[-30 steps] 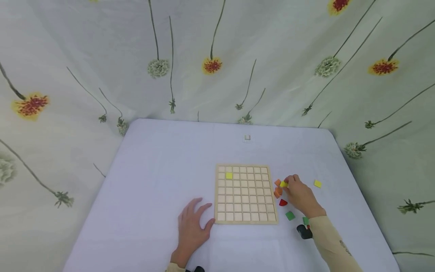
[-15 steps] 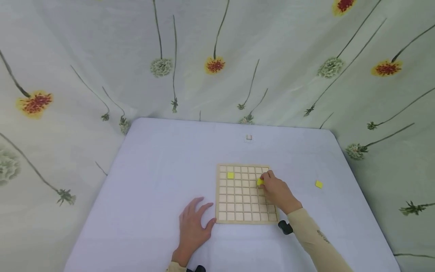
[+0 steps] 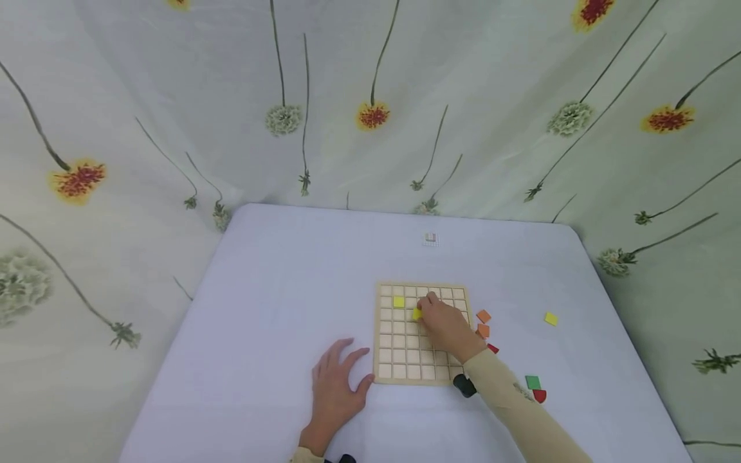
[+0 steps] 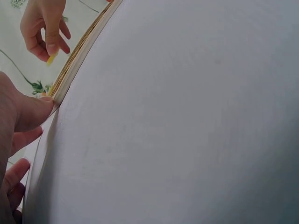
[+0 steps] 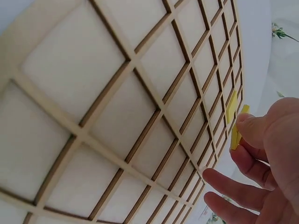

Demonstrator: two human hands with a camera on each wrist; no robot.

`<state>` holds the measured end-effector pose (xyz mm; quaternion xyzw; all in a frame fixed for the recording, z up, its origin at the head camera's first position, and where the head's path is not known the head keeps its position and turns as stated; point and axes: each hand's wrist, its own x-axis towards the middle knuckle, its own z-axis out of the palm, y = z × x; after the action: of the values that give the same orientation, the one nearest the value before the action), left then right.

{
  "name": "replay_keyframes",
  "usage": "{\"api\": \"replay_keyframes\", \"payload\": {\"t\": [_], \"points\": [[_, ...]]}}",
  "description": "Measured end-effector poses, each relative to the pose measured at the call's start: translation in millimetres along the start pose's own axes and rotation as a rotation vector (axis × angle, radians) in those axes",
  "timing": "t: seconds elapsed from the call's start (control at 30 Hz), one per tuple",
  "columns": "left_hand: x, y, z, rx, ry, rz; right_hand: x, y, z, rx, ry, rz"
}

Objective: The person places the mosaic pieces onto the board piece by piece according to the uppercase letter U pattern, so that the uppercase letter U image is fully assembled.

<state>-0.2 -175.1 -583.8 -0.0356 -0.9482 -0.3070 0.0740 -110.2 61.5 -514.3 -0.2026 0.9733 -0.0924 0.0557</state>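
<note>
A square wooden grid board (image 3: 405,384) lies on the white table, one yellow square tile (image 3: 399,301) set in a cell near its far left. Over the board, my right hand (image 3: 446,325) pinches another yellow tile (image 5: 236,135) between thumb and finger, tilted on edge in the right wrist view. That held tile is close to the placed one. My left hand (image 3: 338,389) rests on the table with fingers spread, its thumb touching the board's near left corner; the left wrist view shows the thumb (image 4: 37,112) against the wooden edge.
Right of the board lie orange tiles (image 3: 483,330), a red piece (image 3: 493,348), a green tile (image 3: 533,382) with a red rounded piece (image 3: 539,395), and a lone yellow tile (image 3: 551,319). A small printed card (image 3: 430,238) lies at the back. My right forearm partly covers this side.
My right hand has carried a yellow tile from the loose pieces leftward over the board, beside the placed yellow tile. The left hand has stayed at the board's corner.
</note>
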Motion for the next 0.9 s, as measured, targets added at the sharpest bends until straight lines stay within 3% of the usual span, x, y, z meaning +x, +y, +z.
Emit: {"api": "replay_keyframes", "payload": {"t": [0.33, 0.9], "points": [[1.9, -0.5, -1.4, 0.016, 0.020, 0.017, 15.3, -18, 11, -0.109, 0.039, -0.092], [-1.7, 0.5, -0.5, 0.034, 0.007, 0.002, 21.7, -24, 22, -0.172, 0.066, -0.125]]}}
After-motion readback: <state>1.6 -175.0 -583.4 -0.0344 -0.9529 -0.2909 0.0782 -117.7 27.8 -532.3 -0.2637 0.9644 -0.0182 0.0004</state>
